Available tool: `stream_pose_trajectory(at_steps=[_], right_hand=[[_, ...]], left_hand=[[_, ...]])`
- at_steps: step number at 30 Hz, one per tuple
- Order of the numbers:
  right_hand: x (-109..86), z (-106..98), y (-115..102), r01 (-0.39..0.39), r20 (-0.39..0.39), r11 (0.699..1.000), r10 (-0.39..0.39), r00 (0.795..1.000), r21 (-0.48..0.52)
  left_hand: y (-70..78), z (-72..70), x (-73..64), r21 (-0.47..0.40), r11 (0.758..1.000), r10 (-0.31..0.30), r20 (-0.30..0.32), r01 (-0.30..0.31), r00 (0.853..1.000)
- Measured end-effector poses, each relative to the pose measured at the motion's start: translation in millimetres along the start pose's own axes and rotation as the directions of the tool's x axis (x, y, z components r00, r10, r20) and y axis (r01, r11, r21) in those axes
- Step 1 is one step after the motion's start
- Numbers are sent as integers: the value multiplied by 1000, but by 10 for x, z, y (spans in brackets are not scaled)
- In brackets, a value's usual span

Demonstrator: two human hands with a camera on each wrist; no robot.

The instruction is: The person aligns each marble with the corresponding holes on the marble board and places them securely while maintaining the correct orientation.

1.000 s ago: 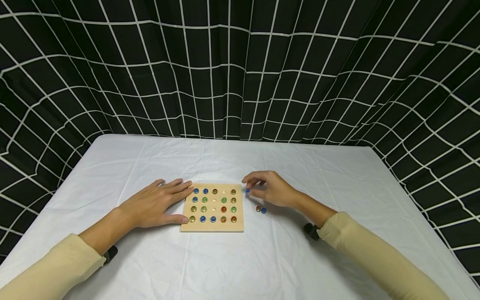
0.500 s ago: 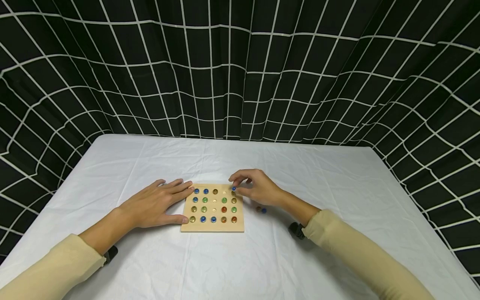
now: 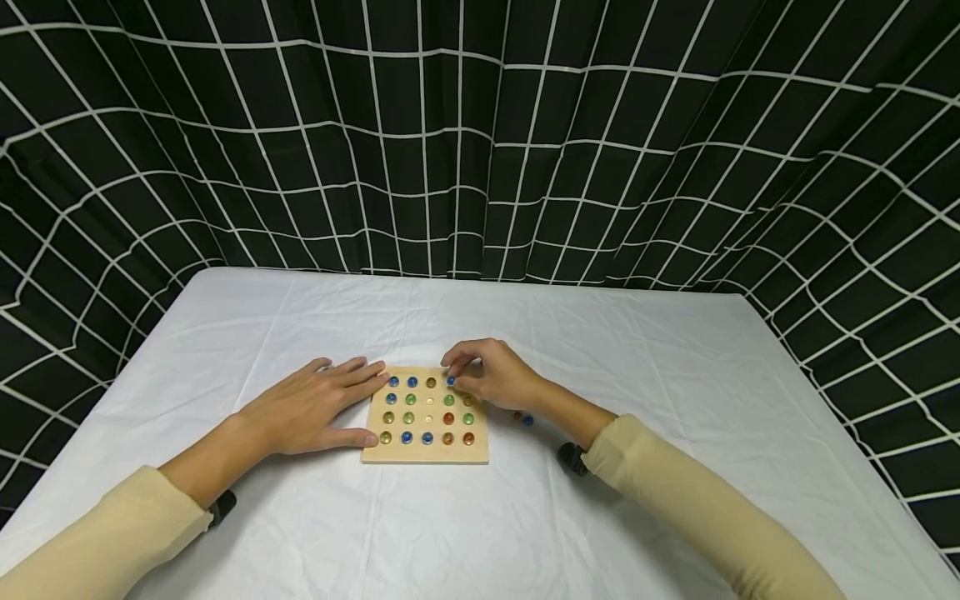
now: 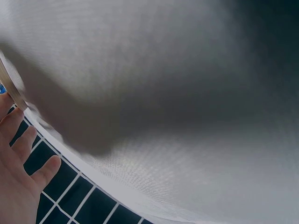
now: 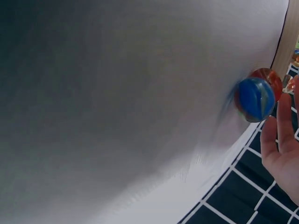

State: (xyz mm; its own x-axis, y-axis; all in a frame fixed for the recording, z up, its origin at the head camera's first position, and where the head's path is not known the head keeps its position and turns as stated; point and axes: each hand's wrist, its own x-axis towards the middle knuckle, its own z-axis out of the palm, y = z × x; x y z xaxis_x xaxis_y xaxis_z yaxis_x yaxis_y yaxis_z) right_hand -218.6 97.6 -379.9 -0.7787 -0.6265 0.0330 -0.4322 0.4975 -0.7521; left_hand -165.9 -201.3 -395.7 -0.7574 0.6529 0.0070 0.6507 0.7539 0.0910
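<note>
A pale wooden board (image 3: pixel 424 456) with rows of round hollows lies on the white table, most hollows holding blue, green, amber or red glass marbles. At its far row, right of the amber marble (image 3: pixel 431 382), my right hand (image 3: pixel 498 375) pinches a blue marble (image 3: pixel 451 381) between thumb and fingertips. Two hollows in the middle column show bare wood. My left hand (image 3: pixel 315 410) lies flat with spread fingers, fingertips and thumb on the board's left edge. In the left wrist view, the left fingers (image 4: pixel 21 144) reach straight toward the board's edge.
Beside the board's right edge, a loose blue marble (image 3: pixel 528 421) and a reddish-brown marble (image 3: pixel 517 415) lie together on the white tablecloth (image 3: pixel 450 533), partly under the right wrist. A black curtain (image 3: pixel 480 150) with white grid lines hangs behind the table.
My right hand has carried the blue marble leftward from beside the board, across its right edge, to the far row's fourth column. The left hand stays in place.
</note>
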Motion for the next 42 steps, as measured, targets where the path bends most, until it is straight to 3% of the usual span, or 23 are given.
stream_pose_trajectory(at_steps=[17,22,33,42], right_hand=[[50,19,-19,-20,24,994,23,999,-104],[28,-10,-20,-28,14,997,29,999,-70],[-200,-233,2,108,14,994,-108,994,19],[-438,-340,150,102,10,995,-102,995,4]], left_hand=[[5,-8,-2,-15,1000,-13,6,13,1000],[3,-6,-6,-15,1000,-17,5,17,1000],[3,-3,-2,-6,1000,-12,6,12,1000],[15,-13,2,-6,1000,-8,8,8,1000]])
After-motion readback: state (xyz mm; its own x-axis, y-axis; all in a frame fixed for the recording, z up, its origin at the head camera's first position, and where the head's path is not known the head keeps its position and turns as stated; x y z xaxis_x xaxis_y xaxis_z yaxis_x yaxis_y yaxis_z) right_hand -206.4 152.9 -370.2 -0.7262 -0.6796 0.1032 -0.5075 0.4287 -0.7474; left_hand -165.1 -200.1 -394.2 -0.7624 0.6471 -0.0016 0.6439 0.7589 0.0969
